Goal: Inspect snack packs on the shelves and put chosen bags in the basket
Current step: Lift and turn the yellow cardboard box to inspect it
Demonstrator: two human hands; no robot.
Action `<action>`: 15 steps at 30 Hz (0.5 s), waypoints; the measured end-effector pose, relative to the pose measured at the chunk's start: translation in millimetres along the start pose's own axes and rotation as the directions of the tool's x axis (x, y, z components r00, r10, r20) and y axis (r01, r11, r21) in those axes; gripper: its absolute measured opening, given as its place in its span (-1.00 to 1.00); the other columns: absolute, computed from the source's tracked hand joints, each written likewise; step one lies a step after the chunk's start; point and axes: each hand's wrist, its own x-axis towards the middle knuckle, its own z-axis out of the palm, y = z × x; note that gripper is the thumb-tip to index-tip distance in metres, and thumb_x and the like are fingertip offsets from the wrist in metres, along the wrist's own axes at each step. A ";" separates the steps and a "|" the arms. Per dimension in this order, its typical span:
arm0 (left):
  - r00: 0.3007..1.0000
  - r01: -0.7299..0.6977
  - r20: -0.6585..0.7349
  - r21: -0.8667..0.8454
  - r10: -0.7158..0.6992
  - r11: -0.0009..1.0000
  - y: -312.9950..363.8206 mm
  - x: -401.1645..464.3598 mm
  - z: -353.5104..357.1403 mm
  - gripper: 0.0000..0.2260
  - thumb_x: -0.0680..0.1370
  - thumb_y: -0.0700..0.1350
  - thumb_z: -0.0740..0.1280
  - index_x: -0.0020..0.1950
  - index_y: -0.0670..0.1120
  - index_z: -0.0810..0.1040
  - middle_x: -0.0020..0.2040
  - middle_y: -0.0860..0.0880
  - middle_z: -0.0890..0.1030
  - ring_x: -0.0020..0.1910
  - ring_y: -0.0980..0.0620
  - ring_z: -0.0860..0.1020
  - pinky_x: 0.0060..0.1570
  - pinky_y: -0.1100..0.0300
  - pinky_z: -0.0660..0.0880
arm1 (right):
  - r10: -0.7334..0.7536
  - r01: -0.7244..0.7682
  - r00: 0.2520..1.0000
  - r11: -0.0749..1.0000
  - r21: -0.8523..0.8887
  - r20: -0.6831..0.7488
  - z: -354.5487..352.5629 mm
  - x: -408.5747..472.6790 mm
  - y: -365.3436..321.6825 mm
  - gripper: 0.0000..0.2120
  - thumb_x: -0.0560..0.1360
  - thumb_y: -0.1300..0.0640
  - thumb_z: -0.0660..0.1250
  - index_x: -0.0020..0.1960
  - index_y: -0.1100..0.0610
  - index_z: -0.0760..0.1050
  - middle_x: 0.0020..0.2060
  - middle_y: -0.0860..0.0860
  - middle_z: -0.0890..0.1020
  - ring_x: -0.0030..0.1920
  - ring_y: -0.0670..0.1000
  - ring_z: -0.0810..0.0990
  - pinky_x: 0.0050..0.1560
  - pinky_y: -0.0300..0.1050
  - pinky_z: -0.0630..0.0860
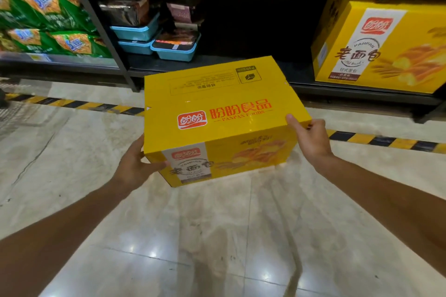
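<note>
Snack packs on shelves: green bags (48, 12) stacked at far left, then blue trays (154, 36) holding dark sealed packs, contents not legible. Held item is a yellow carton (217, 116), closed, carried in the air above the tiled floor (217, 236) just in front of the lower shelf (241, 65). Left hand (137, 166) grips the near-left lower corner, thumb across the front face, fingers hidden under or behind. Right hand (311, 137) grips the right top edge, thumb on the lid, fingers curled down the side. Judgement: inspection step; keep the carton level, support the base, turn slowly to read each face. Second yellow carton (376, 43), same print, sits shut on the shelf at right. Contents of both cartons unseen. No basket in view.
</note>
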 end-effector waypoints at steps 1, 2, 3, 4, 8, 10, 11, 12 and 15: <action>0.999 -0.014 0.030 0.002 0.014 1.000 2.7 6.4 0.7 -0.42 0.44 -0.32 0.57 0.36 0.09 0.51 0.10 0.20 0.70 0.06 0.31 0.65 -0.07 0.27 0.66 | 0.013 -0.013 1.000 1.000 0.007 -0.015 -5.4 -8.3 1.3 -0.68 0.61 -0.10 0.38 -0.18 0.00 0.33 -0.08 0.11 0.54 -0.07 0.05 0.51 -0.03 -0.11 0.36; 0.998 -0.043 0.048 0.037 0.041 0.998 7.4 11.4 4.4 -0.47 0.44 -0.25 0.60 0.36 -0.03 0.55 0.11 0.18 0.72 0.08 0.22 0.68 -0.05 0.18 0.68 | 0.024 -0.023 0.999 1.000 0.013 -0.039 -11.3 -14.4 5.1 -0.68 0.60 -0.11 0.38 -0.18 -0.01 0.32 -0.06 0.11 0.55 -0.04 0.06 0.51 -0.02 -0.10 0.36; 0.995 -0.082 0.063 0.029 0.080 0.996 12.7 15.9 10.9 -0.49 0.43 -0.19 0.61 0.35 -0.12 0.58 0.12 0.17 0.72 0.08 0.17 0.69 -0.05 0.15 0.68 | 0.029 -0.028 0.997 1.000 0.015 -0.068 -17.6 -19.1 11.1 -0.68 0.59 -0.13 0.39 -0.16 -0.02 0.33 0.00 0.13 0.57 0.01 0.08 0.53 -0.01 -0.09 0.38; 0.992 -0.095 0.082 0.025 0.093 0.995 18.2 19.7 17.9 -0.52 0.43 -0.20 0.60 0.33 -0.13 0.60 0.09 0.23 0.72 0.06 0.20 0.69 -0.09 0.20 0.68 | 0.035 -0.034 0.995 0.999 0.011 -0.095 -24.2 -22.1 18.2 -0.70 0.57 -0.16 0.41 -0.13 -0.03 0.35 0.07 0.14 0.59 0.05 0.09 0.56 0.01 -0.08 0.40; 0.981 -0.046 0.186 -0.083 0.061 0.995 48.6 31.5 42.6 -0.52 0.44 -0.25 0.55 0.20 0.24 0.62 -0.01 0.37 0.69 -0.01 0.31 0.67 -0.07 0.22 0.67 | 0.084 -0.080 0.995 0.994 0.071 -0.046 -57.8 -15.7 38.4 -0.33 0.40 -0.23 0.48 0.33 0.08 0.32 0.25 0.07 0.54 0.16 0.05 0.59 -0.01 -0.19 0.51; 0.968 0.038 0.250 -0.158 0.003 0.987 57.4 33.6 47.3 -0.46 0.39 0.07 0.62 0.33 0.20 0.55 0.10 0.21 0.72 0.07 0.18 0.69 0.04 0.13 0.62 | 0.100 -0.104 0.993 0.992 0.069 0.061 -74.7 -1.7 44.0 -0.04 0.30 -0.29 0.51 0.55 -0.10 0.12 0.43 0.06 0.42 0.30 0.09 0.54 0.26 0.03 0.54; 0.966 0.075 0.256 -0.193 -0.023 0.978 59.4 34.5 48.2 -0.31 0.28 0.26 0.63 0.36 0.23 0.52 0.14 0.16 0.72 0.09 0.13 0.70 0.04 0.14 0.58 | 0.117 -0.127 0.985 0.989 0.072 0.130 -80.3 4.1 43.8 0.03 0.29 -0.29 0.52 0.59 -0.23 0.03 0.51 0.03 0.36 0.39 0.12 0.49 0.35 0.14 0.48; 0.966 0.110 0.252 -0.211 -0.054 0.971 60.0 35.4 48.8 -0.18 0.15 0.40 0.61 0.37 0.27 0.49 0.17 0.14 0.71 0.11 0.11 0.69 0.04 0.14 0.55 | 0.129 -0.148 0.972 0.986 0.083 0.196 -83.8 8.4 42.6 0.05 0.30 -0.26 0.53 0.60 -0.31 -0.03 0.54 -0.03 0.33 0.43 0.13 0.46 0.35 0.19 0.45; 0.967 0.148 0.237 -0.235 -0.091 0.961 62.0 33.2 51.1 -0.01 0.01 0.49 0.58 0.40 0.35 0.40 0.23 0.10 0.69 0.20 0.02 0.66 0.22 -0.05 0.54 | 0.101 -0.131 0.947 0.988 0.082 0.304 -84.9 15.9 39.1 -0.10 0.43 -0.14 0.48 0.60 -0.37 0.02 0.50 -0.12 0.41 0.40 0.09 0.50 0.23 0.18 0.46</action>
